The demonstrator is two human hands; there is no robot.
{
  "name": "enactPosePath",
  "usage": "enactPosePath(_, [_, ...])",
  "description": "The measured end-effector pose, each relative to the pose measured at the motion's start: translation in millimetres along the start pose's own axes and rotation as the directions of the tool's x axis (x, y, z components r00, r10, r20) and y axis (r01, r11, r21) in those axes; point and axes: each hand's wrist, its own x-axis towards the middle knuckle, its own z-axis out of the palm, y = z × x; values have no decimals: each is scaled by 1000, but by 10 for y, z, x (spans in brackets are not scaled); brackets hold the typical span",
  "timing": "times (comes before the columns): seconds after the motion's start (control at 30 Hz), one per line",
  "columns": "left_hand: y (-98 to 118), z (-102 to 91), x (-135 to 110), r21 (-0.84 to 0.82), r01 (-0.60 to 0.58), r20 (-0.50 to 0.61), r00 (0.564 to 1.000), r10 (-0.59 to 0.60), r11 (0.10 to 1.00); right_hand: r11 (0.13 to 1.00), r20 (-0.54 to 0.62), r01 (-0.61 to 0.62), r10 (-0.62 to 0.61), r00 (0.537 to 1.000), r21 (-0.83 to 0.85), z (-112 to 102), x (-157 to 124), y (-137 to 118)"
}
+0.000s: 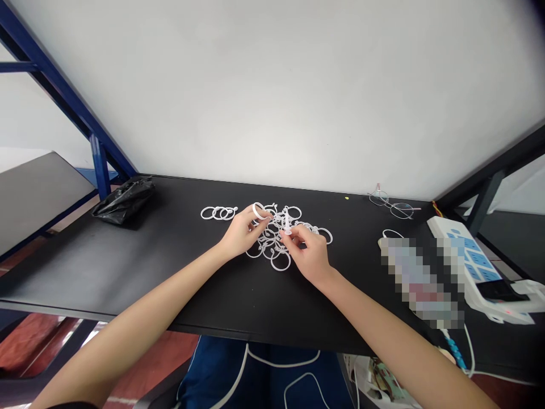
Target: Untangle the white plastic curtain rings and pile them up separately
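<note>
My left hand point(241, 232) pinches a white plastic ring point(258, 211), tilted up above the table. In my right hand point(309, 250), thumb and fingers close on a small white plastic piece point(288, 222) held upright; it may be another ring seen edge-on. Beneath both hands lies a loose pile of similar white rings point(280, 261), each with a small knob or clasp. Part of the pile is hidden by my fingers. To the left, several white rings point(208, 213) lie overlapping in a short row.
The black table point(204, 301) meets a pale wall. A black plastic bag point(125, 201) lies at the left end. On the right are eyeglasses point(400, 210), a blurred-out phone-like object point(419, 281) with a cable, and a white power strip point(477, 264). Cables hang over my lap.
</note>
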Motion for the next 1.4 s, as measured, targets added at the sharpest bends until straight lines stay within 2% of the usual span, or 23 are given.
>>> enactPosePath(0.23, [0,8,-4,5,16,11,1000,-16,1000,1000,8,-1,1,1000,-4,5,2,9])
enactPosePath(0.43, [-20,13,-12,7,76,2,997,-76,997,1000,3,9,-9,1000,3,4,-1,6])
enactPosePath(1.4, [-54,18,-14,76,-61,57,997,56,995,998,-9,55,-56,998,-24,6,-6,21])
